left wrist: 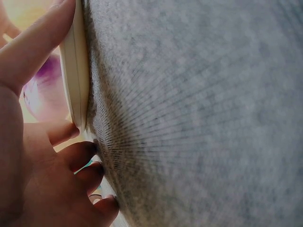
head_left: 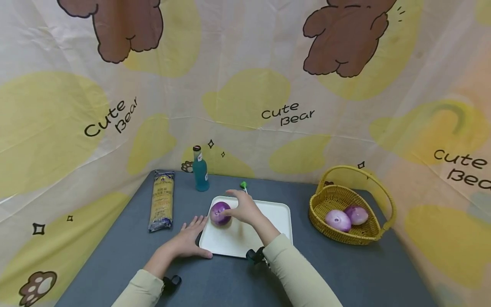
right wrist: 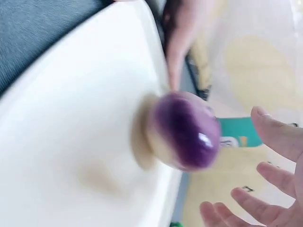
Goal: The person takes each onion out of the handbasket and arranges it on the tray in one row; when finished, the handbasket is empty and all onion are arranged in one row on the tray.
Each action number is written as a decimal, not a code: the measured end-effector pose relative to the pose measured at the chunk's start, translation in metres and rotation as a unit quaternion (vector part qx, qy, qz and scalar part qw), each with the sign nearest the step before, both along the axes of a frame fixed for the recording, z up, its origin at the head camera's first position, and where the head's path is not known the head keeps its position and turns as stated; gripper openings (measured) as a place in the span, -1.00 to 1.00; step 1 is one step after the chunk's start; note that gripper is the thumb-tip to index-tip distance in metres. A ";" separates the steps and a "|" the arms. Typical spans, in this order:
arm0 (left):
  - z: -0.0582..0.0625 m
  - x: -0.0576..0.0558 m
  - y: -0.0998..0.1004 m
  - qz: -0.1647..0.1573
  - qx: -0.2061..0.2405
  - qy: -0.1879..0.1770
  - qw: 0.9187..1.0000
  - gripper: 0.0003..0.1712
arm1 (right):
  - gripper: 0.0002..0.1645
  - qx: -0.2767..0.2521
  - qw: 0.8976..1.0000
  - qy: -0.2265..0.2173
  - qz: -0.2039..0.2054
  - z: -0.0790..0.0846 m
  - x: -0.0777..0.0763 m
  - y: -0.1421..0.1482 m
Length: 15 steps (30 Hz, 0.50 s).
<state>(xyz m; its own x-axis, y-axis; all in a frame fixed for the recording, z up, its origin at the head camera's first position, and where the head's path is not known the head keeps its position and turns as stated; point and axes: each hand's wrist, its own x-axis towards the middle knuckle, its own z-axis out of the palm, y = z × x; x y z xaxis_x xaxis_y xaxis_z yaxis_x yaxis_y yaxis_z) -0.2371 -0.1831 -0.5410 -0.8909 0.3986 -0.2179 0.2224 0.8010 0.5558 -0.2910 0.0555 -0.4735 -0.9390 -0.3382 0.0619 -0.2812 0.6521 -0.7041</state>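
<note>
A purple onion (head_left: 220,213) sits on the white tray (head_left: 268,209), close to its left side. My left hand (head_left: 188,240) is spread at the tray's near left corner, its fingers along the left edge and its thumb at the front edge. In the left wrist view the thumb (left wrist: 40,40) lies against the tray's rim (left wrist: 75,75). Above the tray, my right hand (head_left: 245,207) is just right of the onion, thumb and fingers spread wide. The right wrist view shows a gap between these fingers (right wrist: 255,205) and the onion (right wrist: 184,131).
At the right stands a yellow wicker basket (head_left: 322,228) with two purple onions (head_left: 338,220) in it. A blue bottle (head_left: 200,172) stands behind the tray, left of a small green-topped stick (head_left: 243,185). A long yellow-and-blue packet (head_left: 161,200) lies at the left. Printed cloth hangs behind the table.
</note>
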 end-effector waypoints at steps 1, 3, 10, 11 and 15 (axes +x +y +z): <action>0.000 0.000 0.000 0.000 0.000 -0.001 1.000 0.50 | -0.13 0.001 1.000 0.001 0.001 0.004 0.000 0.003; 0.001 0.000 0.000 0.001 -0.001 -0.004 1.000 0.50 | -0.14 -0.003 1.000 0.000 0.003 0.013 0.001 0.010; 0.002 0.001 0.002 0.004 0.008 -0.004 1.000 0.50 | -0.18 -0.001 1.000 0.001 0.005 0.033 0.002 0.035; 0.002 0.001 0.002 0.003 0.008 -0.003 1.000 0.50 | -0.19 -0.001 1.000 -0.002 0.004 0.036 0.002 0.040; 0.002 0.001 0.002 0.001 0.007 -0.002 1.000 0.50 | -0.22 -0.001 1.000 -0.020 -0.005 0.046 -0.001 0.059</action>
